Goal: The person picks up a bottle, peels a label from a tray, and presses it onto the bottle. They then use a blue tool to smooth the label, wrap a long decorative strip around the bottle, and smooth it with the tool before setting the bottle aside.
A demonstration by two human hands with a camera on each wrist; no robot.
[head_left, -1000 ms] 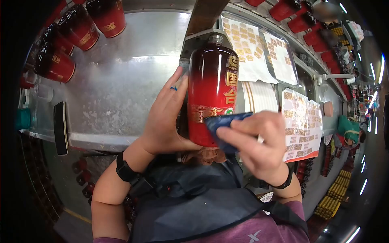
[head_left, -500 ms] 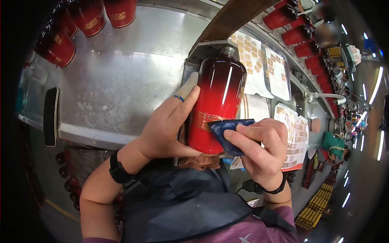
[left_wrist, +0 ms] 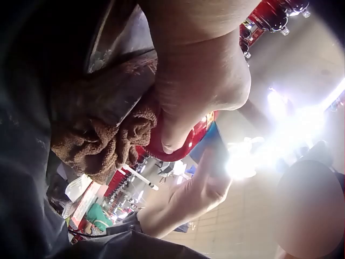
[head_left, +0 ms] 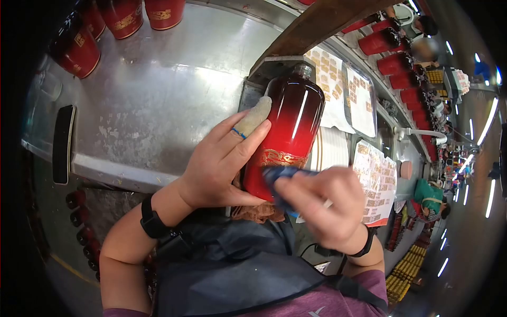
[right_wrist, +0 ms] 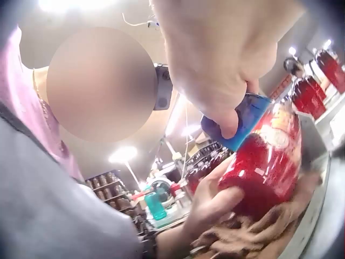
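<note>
A glossy bottle (head_left: 296,116), dark at the neck and red below, lies on its side with a gold ornamental band near its base. My left hand (head_left: 216,169) holds it along its left side, thumb at the base. One left finger wears a pale cover (head_left: 256,113) with a blue band. My right hand (head_left: 332,206) pinches a thin blue scraper (right_wrist: 250,118), its edge against the red glass just below the band; both blur in the head view. Crumpled brown cloth (left_wrist: 102,145) lies under the base. In the right wrist view, gold decoration (right_wrist: 277,135) also shows on the bottle.
Sheets of gold decals (head_left: 328,79) lie right of the bottle, with another printed sheet (head_left: 375,179) nearer. A metal beam (head_left: 311,26) rises beyond the neck. Red bottles (head_left: 120,18) stand at the far left; more line the right shelf. A dark phone-like slab (head_left: 63,145) sits at the left table edge.
The bottle has rolled so its gold lettering has left the head view and the band faces up more. The blue scraper has shifted slightly left along the red glass. The head view has swung.
</note>
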